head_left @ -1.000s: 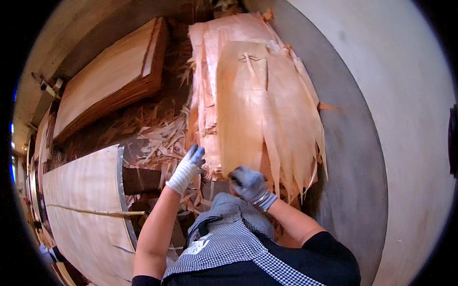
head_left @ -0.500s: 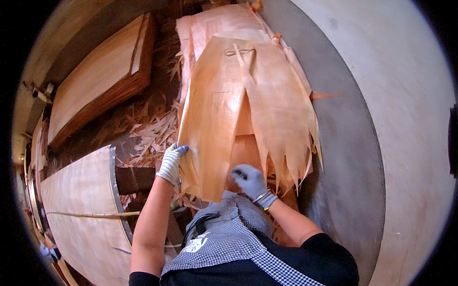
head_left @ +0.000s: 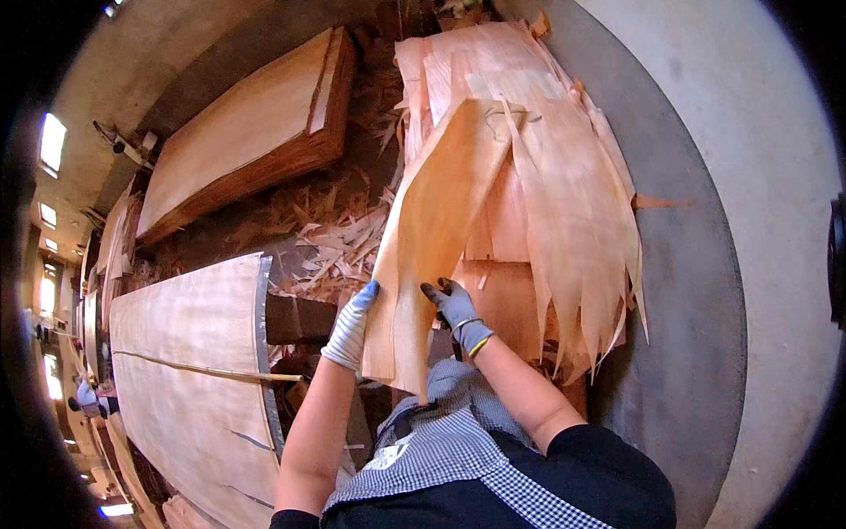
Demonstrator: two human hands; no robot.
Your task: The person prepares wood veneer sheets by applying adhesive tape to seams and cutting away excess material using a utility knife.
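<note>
A long tan strip of wood veneer (head_left: 427, 220) hangs toward me over a pile of pinkish veneer sheets (head_left: 467, 53); it is bowed lengthwise. My left hand (head_left: 351, 326), in a striped glove with blue fingertips, grips the strip's left edge near its lower end. On the opposite edge is my right hand (head_left: 454, 307), in a grey glove with dark fingertips. Its fingers appear closed on that edge, though the contact is partly hidden. To the right of the strip lies a paler veneer sheet (head_left: 573, 212) with a torn, jagged lower end.
A thick stack of veneer (head_left: 238, 132) stands at the far left. Nearer lies another pale stack (head_left: 185, 326) with a thin stick (head_left: 211, 368) across it. Veneer scraps (head_left: 344, 242) litter the floor between. A grey curved surface (head_left: 679, 264) runs along the right.
My right hand has moved from beside the strip onto its right edge. The strip has swung apart from the jagged sheet, widening the gap. The whole view has shifted.
</note>
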